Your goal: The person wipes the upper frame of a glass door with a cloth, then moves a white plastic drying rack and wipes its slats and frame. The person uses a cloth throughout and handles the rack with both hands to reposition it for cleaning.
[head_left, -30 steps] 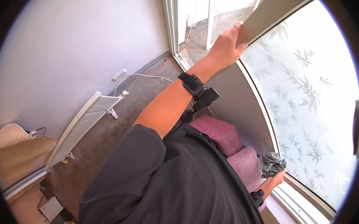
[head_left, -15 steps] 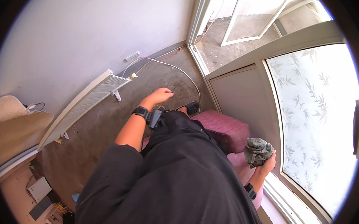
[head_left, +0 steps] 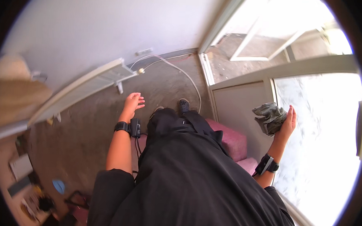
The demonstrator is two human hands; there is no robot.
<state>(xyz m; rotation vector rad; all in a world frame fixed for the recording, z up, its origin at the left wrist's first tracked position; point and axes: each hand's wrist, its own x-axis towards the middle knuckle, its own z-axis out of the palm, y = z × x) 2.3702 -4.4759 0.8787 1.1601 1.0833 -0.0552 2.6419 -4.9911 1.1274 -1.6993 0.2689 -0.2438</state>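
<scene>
A crumpled grey-green cloth is held in my right hand, raised in front of the door with its frosted, leaf-patterned glass. Most of the fingers lie along the far side of the cloth, and a gap between cloth and glass cannot be judged. Out to the left, my left hand hangs over the floor with its fingers apart and nothing in it. The white radiator is the nearest thing to that hand. Each wrist wears a black strap.
A pink upholstered seat stands beside my legs, close to the door. From the radiator's end, a pale hose curves across the concrete floor. At lower left are a blue oval object and a white box.
My right hand has risen with the cloth, up to the door's glass. The left hand has moved left and its fingers have spread. The view has shifted, with some blur.
</scene>
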